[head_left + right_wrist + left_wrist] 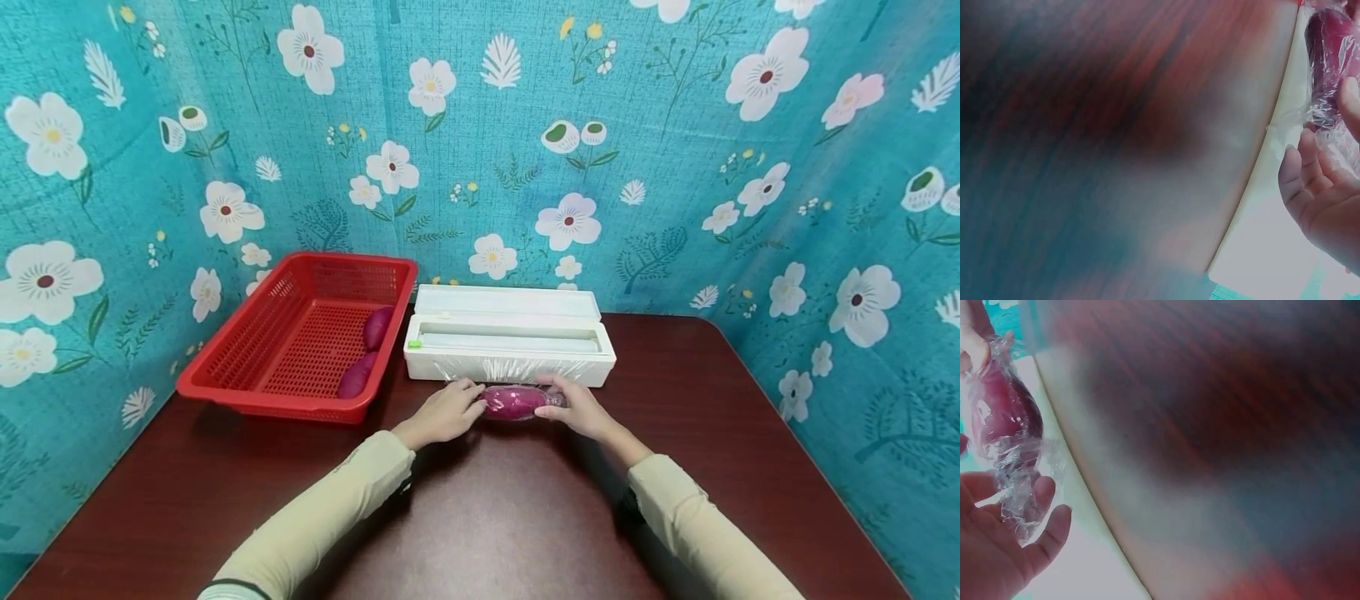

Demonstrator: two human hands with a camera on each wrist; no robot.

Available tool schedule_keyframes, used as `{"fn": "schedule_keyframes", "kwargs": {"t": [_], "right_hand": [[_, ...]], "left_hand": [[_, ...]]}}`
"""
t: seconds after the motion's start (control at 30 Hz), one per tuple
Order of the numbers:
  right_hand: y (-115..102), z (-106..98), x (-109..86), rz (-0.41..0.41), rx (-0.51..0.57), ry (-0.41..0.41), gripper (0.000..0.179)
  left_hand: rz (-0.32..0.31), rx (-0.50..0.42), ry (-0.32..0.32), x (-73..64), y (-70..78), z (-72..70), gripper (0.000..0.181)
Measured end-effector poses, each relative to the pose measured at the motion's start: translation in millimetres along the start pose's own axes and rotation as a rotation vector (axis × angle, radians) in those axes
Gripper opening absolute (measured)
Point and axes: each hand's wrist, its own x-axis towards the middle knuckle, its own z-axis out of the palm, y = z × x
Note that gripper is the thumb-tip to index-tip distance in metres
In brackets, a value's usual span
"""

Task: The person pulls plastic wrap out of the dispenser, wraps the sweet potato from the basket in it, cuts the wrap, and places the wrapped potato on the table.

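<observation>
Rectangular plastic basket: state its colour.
The rectangular plastic basket is red, clearest in the head view.

Your right hand [1325,200] is at the right edge, partly cropped. Fingers curved, thumb up against the clear film [1321,112] on the purple item [1322,53]. Film bunches loosely between your thumb and fingers; item's cut off by the frame. White surface [1257,231] sits behind your fingers, edge running diagonally. Dark reddish-brown tabletop [1116,94] fills the rest, badly blurred. Turquoise patch [1225,293] at bottom.

Floral curtain [480,125], seemingly wooden table [525,517]
</observation>
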Motion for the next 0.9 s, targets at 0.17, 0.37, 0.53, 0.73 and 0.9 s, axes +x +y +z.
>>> {"fn": "schedule_keyframes", "kwargs": {"t": [0.17, 0.37, 0.53, 0.73, 0.9], "right_hand": [[-1, -1, 3.9, 0.048, 0.038, -0.003, 0.028], [0, 1, 6.3, 0.04, -0.032, 0.04, 0.027], [5, 4, 9.7, -0.006, -0.118, 0.051, 0.041], [13, 5, 14.2, -0.019, -0.156, 0.057, 0.034], [14, 5, 18.1, -0.047, -0.161, 0.047, 0.03]], "left_hand": [[-0.018, -0.091, -0.005, 6.1, -4.2, -1.3, 0.071], [0.008, -0.105, 0.061, 14.1, -9.6, -0.8, 0.041], [-0.002, -0.058, 0.079, 18.1, -10.9, 1.9, 0.03], [0.011, -0.012, 0.078, 24.6, -11.6, 3.8, 0.025], [0.042, -0.024, 0.072, 30.4, -15.6, 5.6, 0.021]]}}
